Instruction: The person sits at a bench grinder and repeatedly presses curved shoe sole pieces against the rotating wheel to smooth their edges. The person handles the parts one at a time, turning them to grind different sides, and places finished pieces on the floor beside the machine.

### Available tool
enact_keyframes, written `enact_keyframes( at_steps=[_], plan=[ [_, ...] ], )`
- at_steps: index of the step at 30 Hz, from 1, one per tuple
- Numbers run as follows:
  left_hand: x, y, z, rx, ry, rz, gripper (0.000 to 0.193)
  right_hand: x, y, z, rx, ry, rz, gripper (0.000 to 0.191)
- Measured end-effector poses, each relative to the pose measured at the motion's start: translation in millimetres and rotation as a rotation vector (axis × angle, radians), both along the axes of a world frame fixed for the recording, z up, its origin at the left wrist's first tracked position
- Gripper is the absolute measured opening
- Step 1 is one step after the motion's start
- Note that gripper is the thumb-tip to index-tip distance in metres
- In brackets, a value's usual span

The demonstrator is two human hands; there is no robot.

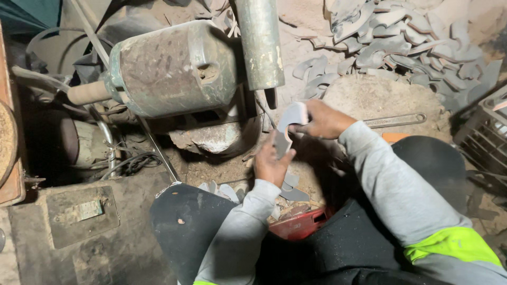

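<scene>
A curved grey metal piece (289, 122) is held between both hands in front of a dusty motor-driven grinding machine (174, 68). My right hand (325, 120) grips its upper end. My left hand (271, 164) grips its lower end from below. The piece sits just under the machine's vertical grey cylinder (260, 42). Both arms wear grey sleeves, and my dark-trousered knees frame the hands.
A heap of several similar grey curved pieces (401, 42) lies at the top right. More pieces (288, 190) lie on the ground near a red box (298, 224). A flat wrench-like bar (396, 121) and a dark crate (483, 132) sit at the right; cables (129, 163) at the left.
</scene>
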State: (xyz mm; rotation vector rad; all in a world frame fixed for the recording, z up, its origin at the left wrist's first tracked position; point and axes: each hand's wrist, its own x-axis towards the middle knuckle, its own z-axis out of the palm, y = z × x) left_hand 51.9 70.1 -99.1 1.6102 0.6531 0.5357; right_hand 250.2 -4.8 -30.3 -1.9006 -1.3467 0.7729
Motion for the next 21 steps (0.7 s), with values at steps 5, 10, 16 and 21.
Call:
enact_keyframes(
  at_steps=[5,10,16,21],
  plan=[
    [3,4,15,0.437,0.066,0.074,0.071,9,-10,2,0.119,0.07,-0.1,0.038],
    [23,8,29,-0.201,-0.122,-0.099,0.073,1,-7,14,0.32,0.121,-0.202,0.04],
    [28,30,40,-0.581,-0.292,-0.232,0.068,-15,14,25,0.433,0.146,-0.267,0.024],
    [18,32,34,-0.627,-0.225,-0.249,0.068,-21,18,17,0.39,0.182,-0.275,0.02]
  ],
)
